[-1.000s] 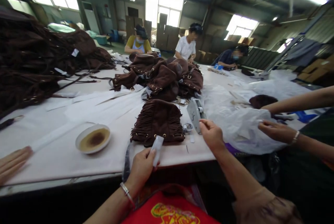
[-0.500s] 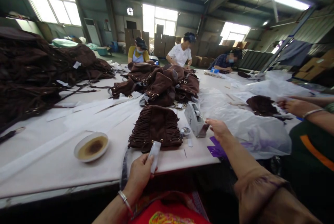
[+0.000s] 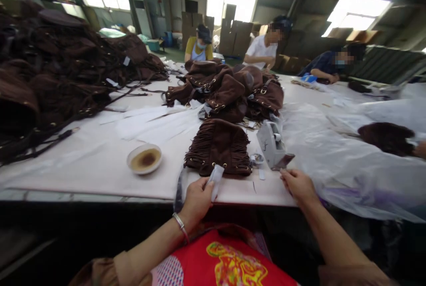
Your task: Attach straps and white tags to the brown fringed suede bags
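A brown fringed bag (image 3: 221, 148) lies flat at the table's front, its eyelets toward me. My left hand (image 3: 198, 199) is closed round a pale, plastic-wrapped strip (image 3: 217, 181) just below the bag. Right of the bag stands a grey tape dispenser (image 3: 272, 146). My right hand (image 3: 297, 184) is just in front of the dispenser, thumb and fingers pinched together; what they hold, if anything, is too small to make out. Between bag and dispenser lie a small metallic item (image 3: 257, 159) and a small pale tag.
A dish of brown liquid (image 3: 144, 159) sits to the left. Brown bags (image 3: 229, 86) are piled mid-table, with a bigger heap (image 3: 66, 64) at far left. Clear plastic sheeting (image 3: 342, 157) covers the right. Several people work beyond; a person's hand (image 3: 420, 149) shows at the right edge.
The view has swung right and down. My right hand has moved from the dispenser's front end to just below it, nearer me. My left hand still grips the wrapped strip.
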Action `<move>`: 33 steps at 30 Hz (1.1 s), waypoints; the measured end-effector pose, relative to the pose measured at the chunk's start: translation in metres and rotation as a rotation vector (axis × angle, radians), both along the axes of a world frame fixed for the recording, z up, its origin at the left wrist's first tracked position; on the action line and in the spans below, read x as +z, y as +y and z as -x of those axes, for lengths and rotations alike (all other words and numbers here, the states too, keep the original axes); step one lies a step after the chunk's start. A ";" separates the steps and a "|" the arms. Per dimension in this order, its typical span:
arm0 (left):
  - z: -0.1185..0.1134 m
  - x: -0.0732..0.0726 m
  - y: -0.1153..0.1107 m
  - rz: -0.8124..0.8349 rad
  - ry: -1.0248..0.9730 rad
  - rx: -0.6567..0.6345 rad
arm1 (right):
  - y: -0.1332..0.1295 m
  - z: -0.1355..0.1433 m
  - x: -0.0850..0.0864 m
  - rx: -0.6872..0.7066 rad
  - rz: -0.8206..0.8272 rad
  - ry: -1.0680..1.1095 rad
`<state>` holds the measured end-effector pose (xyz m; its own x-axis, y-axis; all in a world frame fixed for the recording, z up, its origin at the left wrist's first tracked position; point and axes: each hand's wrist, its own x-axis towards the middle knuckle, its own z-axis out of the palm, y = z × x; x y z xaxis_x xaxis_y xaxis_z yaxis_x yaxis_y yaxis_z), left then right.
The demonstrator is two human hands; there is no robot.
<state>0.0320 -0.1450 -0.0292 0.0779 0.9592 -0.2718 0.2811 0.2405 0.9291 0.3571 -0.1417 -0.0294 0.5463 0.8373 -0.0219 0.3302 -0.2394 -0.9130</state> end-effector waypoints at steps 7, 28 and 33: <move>0.002 -0.005 -0.002 -0.202 0.114 -0.026 | -0.011 0.138 0.036 0.696 0.064 0.093; 0.008 -0.013 -0.008 -0.499 0.212 -0.203 | 0.029 0.185 0.014 0.625 0.287 -0.362; 0.011 -0.008 -0.003 -0.441 0.184 -0.156 | 0.018 0.178 0.012 0.643 0.259 -0.210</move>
